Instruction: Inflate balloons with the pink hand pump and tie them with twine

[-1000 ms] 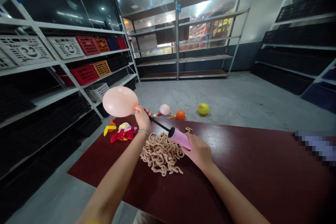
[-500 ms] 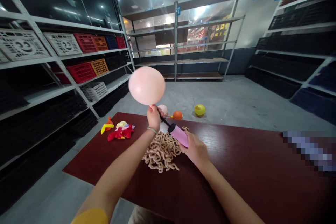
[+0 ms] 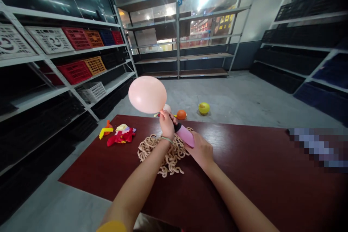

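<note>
An inflated pale pink balloon [image 3: 147,94] leans to the left above the table's far edge. My left hand [image 3: 166,125] is closed around its neck, at the end of a hand balloon pump [image 3: 185,136]. The pump has a pinkish-purple barrel with a black collar, and my right hand [image 3: 200,150] is wrapped around that barrel. Both hands are close together, so the pump's nozzle and most of its black shaft are hidden. Beneath them lies a heap of beige, curled, worm-like pieces [image 3: 171,159], partly covered by my left forearm.
Deflated balloons [image 3: 123,136] in several colours lie at the left of the dark red table [image 3: 244,174]. On the floor beyond are an orange balloon [image 3: 181,114] and a yellow balloon [image 3: 204,108]. Shelves with crates [image 3: 74,71] line the left wall. A pixelated patch covers the table's right end.
My left hand has come closer to my right, and the pump's black shaft, visible before, is now mostly pushed in. The balloon has tipped further left. The view has shifted slightly.
</note>
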`<state>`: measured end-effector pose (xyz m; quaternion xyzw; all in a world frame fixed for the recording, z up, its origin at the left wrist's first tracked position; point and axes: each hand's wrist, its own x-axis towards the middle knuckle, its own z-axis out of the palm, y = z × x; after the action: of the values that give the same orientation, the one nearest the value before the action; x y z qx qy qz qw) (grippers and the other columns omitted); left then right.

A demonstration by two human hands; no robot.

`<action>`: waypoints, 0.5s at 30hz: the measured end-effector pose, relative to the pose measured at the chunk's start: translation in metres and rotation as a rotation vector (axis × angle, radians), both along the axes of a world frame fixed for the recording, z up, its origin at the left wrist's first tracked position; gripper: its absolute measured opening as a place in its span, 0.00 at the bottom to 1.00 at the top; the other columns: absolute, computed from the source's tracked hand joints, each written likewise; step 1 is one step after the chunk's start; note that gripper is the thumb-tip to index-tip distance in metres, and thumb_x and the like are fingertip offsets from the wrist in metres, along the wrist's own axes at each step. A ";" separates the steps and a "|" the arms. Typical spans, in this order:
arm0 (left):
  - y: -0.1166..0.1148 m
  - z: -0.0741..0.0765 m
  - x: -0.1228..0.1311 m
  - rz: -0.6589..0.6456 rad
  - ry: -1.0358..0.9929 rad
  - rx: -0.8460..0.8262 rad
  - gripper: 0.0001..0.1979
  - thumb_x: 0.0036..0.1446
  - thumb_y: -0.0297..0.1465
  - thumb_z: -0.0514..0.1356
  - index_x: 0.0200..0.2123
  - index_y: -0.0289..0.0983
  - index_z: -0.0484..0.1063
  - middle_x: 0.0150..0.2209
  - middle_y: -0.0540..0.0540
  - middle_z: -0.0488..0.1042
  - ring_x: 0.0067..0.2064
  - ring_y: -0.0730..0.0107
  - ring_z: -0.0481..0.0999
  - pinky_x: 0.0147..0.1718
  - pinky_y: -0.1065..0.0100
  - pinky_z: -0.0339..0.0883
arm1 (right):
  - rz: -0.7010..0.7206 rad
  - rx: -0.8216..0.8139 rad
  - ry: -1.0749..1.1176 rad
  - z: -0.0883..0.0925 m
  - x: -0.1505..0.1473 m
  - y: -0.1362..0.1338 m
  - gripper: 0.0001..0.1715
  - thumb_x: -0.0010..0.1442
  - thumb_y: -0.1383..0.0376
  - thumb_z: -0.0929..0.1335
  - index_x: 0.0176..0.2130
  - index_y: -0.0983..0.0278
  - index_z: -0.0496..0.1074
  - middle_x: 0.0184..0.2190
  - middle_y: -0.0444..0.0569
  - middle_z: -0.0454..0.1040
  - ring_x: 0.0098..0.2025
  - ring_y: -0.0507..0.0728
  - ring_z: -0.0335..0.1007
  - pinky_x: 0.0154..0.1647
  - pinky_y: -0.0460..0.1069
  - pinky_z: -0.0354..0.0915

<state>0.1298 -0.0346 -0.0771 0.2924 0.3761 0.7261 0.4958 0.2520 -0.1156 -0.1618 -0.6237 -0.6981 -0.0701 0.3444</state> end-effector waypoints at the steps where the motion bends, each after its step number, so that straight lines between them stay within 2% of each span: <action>1: 0.001 -0.001 -0.002 -0.011 -0.006 -0.005 0.18 0.60 0.43 0.56 0.26 0.40 0.54 0.18 0.57 0.58 0.14 0.81 0.57 0.14 0.76 0.54 | 0.010 -0.007 -0.020 0.000 0.001 0.000 0.29 0.56 0.57 0.70 0.56 0.60 0.66 0.42 0.50 0.77 0.39 0.58 0.73 0.36 0.48 0.62; 4: 0.007 0.006 -0.020 -0.020 -0.024 -0.019 0.17 0.61 0.42 0.56 0.26 0.40 0.55 0.18 0.57 0.58 0.15 0.80 0.58 0.15 0.76 0.55 | 0.051 -0.027 -0.075 0.001 0.005 0.002 0.31 0.57 0.56 0.70 0.58 0.60 0.65 0.42 0.50 0.77 0.40 0.58 0.73 0.37 0.48 0.62; 8: 0.019 0.033 -0.051 0.026 -0.022 0.024 0.15 0.61 0.40 0.55 0.26 0.39 0.55 0.18 0.57 0.57 0.15 0.80 0.59 0.15 0.76 0.53 | 0.083 -0.010 -0.069 -0.001 0.008 0.003 0.30 0.58 0.57 0.69 0.58 0.61 0.65 0.43 0.51 0.77 0.41 0.58 0.73 0.39 0.49 0.63; 11: 0.021 0.049 -0.062 0.075 -0.039 0.056 0.15 0.61 0.39 0.55 0.26 0.39 0.55 0.18 0.57 0.57 0.15 0.80 0.58 0.15 0.77 0.52 | 0.081 0.025 -0.044 -0.002 0.006 0.004 0.29 0.57 0.59 0.69 0.57 0.61 0.65 0.44 0.52 0.77 0.41 0.59 0.74 0.39 0.49 0.63; 13: 0.017 0.047 -0.057 0.090 -0.064 0.066 0.16 0.61 0.40 0.56 0.26 0.39 0.56 0.19 0.57 0.57 0.16 0.80 0.58 0.15 0.76 0.53 | 0.064 0.027 -0.024 -0.002 0.004 0.005 0.29 0.57 0.59 0.69 0.56 0.61 0.66 0.44 0.51 0.77 0.41 0.59 0.74 0.38 0.49 0.63; 15: 0.007 0.035 -0.043 0.054 -0.069 0.082 0.16 0.60 0.41 0.58 0.27 0.39 0.57 0.20 0.56 0.58 0.17 0.80 0.60 0.16 0.75 0.56 | 0.047 0.013 -0.006 -0.003 0.003 0.006 0.29 0.56 0.59 0.70 0.56 0.61 0.66 0.45 0.51 0.77 0.42 0.59 0.74 0.38 0.49 0.63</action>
<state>0.0865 -0.0273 -0.0419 0.2771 0.3365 0.7636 0.4764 0.2549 -0.1097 -0.1646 -0.6046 -0.7131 -0.0683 0.3481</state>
